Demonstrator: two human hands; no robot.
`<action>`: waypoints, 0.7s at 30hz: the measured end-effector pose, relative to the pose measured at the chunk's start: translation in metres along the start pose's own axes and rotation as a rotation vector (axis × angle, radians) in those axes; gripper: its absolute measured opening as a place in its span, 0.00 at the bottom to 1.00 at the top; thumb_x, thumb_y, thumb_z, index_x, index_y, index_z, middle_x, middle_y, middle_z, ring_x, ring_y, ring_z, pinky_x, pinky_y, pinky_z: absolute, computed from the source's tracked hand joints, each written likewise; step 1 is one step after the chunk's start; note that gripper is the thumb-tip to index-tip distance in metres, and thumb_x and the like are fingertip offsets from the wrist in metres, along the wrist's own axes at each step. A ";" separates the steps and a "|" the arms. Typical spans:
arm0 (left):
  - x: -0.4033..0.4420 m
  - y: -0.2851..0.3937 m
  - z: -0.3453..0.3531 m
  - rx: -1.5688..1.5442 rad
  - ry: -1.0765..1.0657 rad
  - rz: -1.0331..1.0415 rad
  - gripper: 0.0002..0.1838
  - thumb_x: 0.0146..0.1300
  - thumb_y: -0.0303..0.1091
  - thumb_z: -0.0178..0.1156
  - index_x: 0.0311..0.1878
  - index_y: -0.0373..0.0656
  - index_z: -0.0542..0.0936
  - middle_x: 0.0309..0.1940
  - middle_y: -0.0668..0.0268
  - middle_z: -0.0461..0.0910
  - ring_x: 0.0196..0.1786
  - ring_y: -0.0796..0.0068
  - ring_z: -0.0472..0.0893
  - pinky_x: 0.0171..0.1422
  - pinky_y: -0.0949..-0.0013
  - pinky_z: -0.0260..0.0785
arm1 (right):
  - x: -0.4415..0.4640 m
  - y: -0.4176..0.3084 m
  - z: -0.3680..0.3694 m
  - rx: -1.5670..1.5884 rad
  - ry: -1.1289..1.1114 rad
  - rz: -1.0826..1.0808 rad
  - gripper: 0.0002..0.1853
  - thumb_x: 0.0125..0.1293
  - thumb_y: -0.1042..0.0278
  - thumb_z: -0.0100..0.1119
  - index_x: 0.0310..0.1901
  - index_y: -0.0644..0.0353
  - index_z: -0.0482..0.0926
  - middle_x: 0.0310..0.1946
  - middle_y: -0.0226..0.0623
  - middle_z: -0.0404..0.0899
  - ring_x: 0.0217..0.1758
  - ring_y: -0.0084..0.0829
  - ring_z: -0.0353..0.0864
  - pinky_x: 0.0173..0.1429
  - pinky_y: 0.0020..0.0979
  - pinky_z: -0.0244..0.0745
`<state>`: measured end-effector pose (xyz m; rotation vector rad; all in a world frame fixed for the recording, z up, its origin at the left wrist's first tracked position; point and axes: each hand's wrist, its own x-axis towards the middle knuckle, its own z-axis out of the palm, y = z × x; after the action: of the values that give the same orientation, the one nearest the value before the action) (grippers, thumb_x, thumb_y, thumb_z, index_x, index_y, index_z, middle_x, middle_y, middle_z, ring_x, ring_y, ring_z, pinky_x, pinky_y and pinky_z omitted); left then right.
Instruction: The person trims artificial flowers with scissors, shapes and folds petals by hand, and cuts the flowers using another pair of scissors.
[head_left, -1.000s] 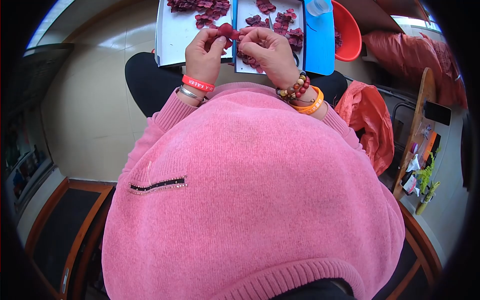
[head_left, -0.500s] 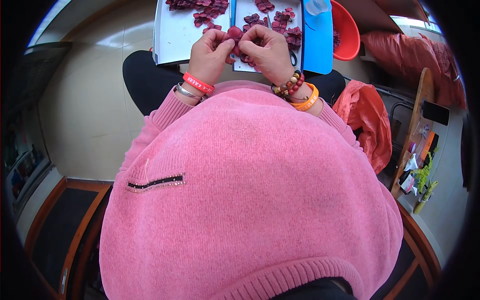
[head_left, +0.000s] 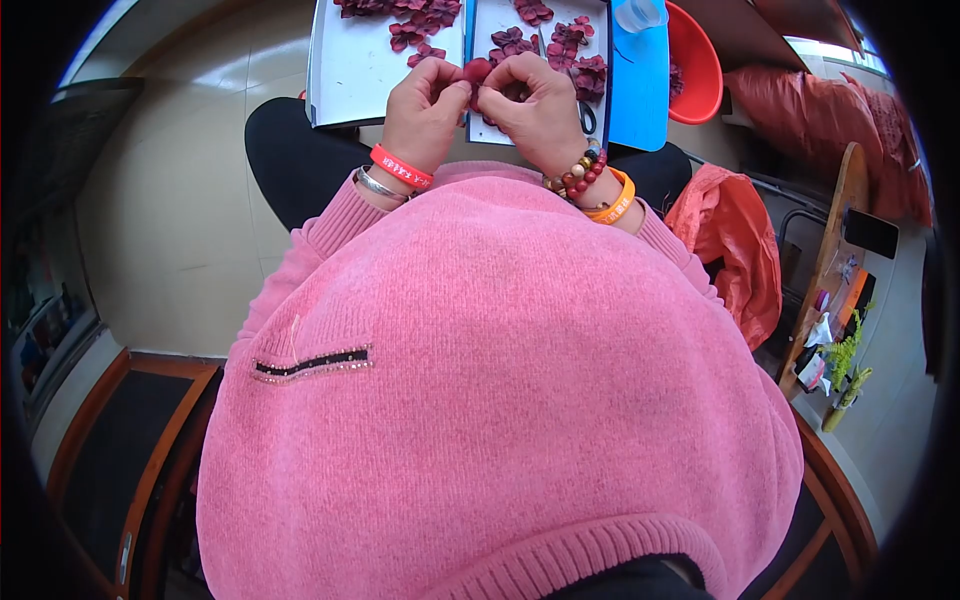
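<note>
A dark red fabric flower (head_left: 478, 72) is pinched between my two hands, over the near part of the box. My left hand (head_left: 425, 112) has thumb and forefinger pressed together on its left side. My right hand (head_left: 535, 108) grips it from the right, the fingers curled in and hiding part of it. Loose burgundy flowers (head_left: 572, 38) lie in the right half of the white-lined box (head_left: 340, 85), and more flowers (head_left: 430, 15) are in its left half. Scissors (head_left: 587, 118) show a black handle beside my right hand.
A blue board (head_left: 640, 110) lies right of the box, with a clear plastic cup (head_left: 637, 15) on it. Beyond stands a red basin (head_left: 700, 65) holding more flowers. A red sack (head_left: 735, 230) and a wooden stand with a phone (head_left: 871, 232) are on the right.
Both hands stay at nearly the same place, with the fingers shifting slightly on the flower. More of the scissors' handle shows beside my right hand.
</note>
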<state>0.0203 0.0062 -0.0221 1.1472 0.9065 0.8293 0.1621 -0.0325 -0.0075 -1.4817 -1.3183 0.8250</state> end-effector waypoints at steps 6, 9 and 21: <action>-0.004 0.001 0.006 0.203 0.057 0.255 0.03 0.59 0.25 0.54 0.36 0.37 0.74 0.26 0.68 0.76 0.29 0.82 0.74 0.33 0.78 0.67 | 0.001 -0.002 0.001 -0.069 0.029 -0.122 0.03 0.47 0.74 0.61 0.25 0.62 0.77 0.23 0.32 0.70 0.22 0.22 0.71 0.27 0.22 0.67; -0.004 0.000 0.006 0.342 0.083 0.443 0.02 0.57 0.22 0.54 0.34 0.37 0.74 0.27 0.63 0.76 0.27 0.78 0.75 0.31 0.75 0.67 | 0.002 -0.002 0.002 -0.108 0.049 -0.156 0.03 0.47 0.75 0.62 0.26 0.62 0.78 0.24 0.32 0.69 0.22 0.22 0.71 0.26 0.22 0.67; -0.002 0.016 0.001 0.636 0.162 1.119 0.11 0.46 0.18 0.60 0.35 0.38 0.78 0.26 0.63 0.74 0.30 0.65 0.74 0.40 0.65 0.67 | 0.004 -0.002 -0.004 0.996 -0.113 0.277 0.10 0.62 0.73 0.56 0.45 0.61 0.77 0.38 0.28 0.78 0.39 0.19 0.76 0.43 0.20 0.72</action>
<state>0.0190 0.0078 -0.0062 2.2419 0.6128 1.6003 0.1657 -0.0291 -0.0042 -0.8080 -0.5798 1.4795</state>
